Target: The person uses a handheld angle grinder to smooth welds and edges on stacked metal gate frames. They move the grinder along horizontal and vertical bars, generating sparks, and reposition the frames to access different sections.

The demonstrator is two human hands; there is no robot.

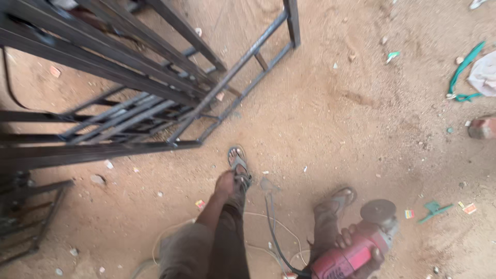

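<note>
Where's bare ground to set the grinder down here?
Widest bare dirt lies ahead-right, between the metal frame, the green strap and the brick. A smaller patch lies left of the left hand. Crowded: cables around the feet, scraps right of the red angle grinder in the right hand.

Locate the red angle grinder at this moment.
In the head view, the red angle grinder sits at the lower right, gripped by the right hand, just right of the person's sandalled foot above the sandy ground.
</note>
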